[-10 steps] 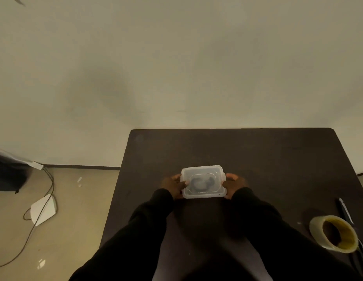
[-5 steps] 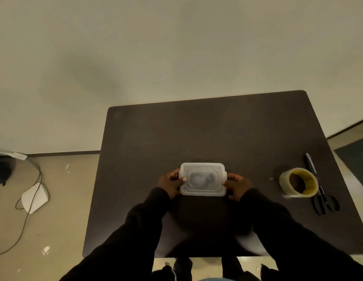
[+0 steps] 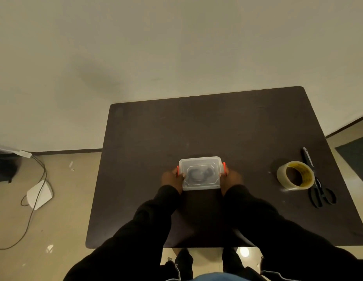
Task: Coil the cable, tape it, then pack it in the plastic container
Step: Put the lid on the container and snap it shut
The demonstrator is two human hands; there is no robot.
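Observation:
A small clear plastic container (image 3: 200,173) with its lid on rests on the dark table (image 3: 217,126), near the front middle. Through the lid I see the dark coiled cable (image 3: 199,173) inside. Orange-red latches (image 3: 223,168) show at both short ends. My left hand (image 3: 170,178) grips the left end and my right hand (image 3: 232,178) grips the right end, fingers at the latches.
A roll of clear tape (image 3: 295,175) lies at the right of the table, with black scissors (image 3: 320,191) and a pen (image 3: 307,156) just beyond it. On the floor to the left are a white device (image 3: 39,194) and a trailing cord.
The camera has tilted down and back, so more of the table and the scissors show. Both hands stay on the container's ends, and the orange-red latches now show.

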